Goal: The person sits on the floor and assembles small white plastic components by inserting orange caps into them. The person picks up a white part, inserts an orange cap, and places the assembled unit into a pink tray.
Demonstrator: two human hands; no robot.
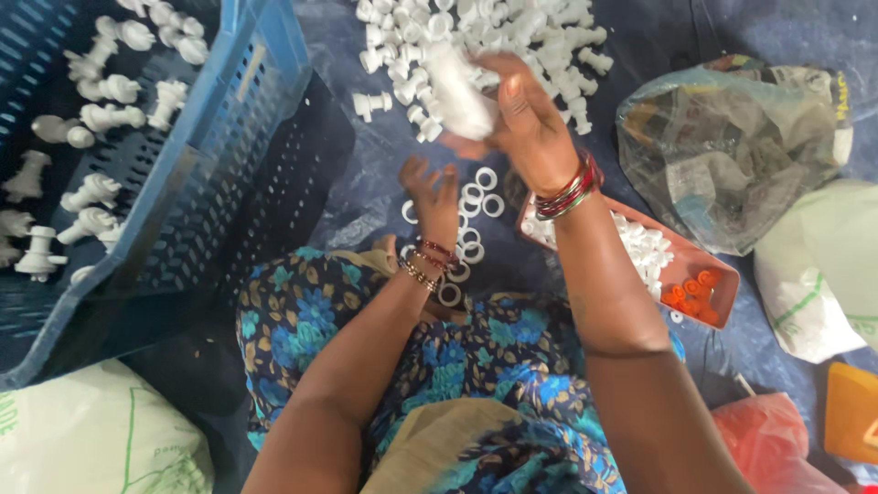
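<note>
In the upper middle of the frame the right hand (517, 114) is raised over a pile of white plastic fittings (485, 41) that lies on a dark blue sheet (366, 174). Its fingers are clenched around a white plastic piece (457, 91), which looks blurred, so its exact shape cannot be told. Red and green bangles (567, 192) sit on this wrist.

Just below, in the centre of the frame, the left hand (434, 197) reaches down to a small group of white rings (480, 197) scattered on the sheet. Its fingers are spread and curled a little, released – they hold nothing that can be seen, and the tips are close to the rings or touching them. This wrist carries dark red and golden bangles (425, 261).

To the right of centre, partly behind the right forearm, there is a brown tray (722, 274) with small white parts (640, 247) and a few orange caps (690, 293) in its lower corner.

On the left side of the frame stands a tilted blue plastic crate (229, 128) – inside it lie more white fittings (101, 119). At the upper right is a crumpled clear plastic bag (732, 137), and beside it a white sack (819, 274).
</note>
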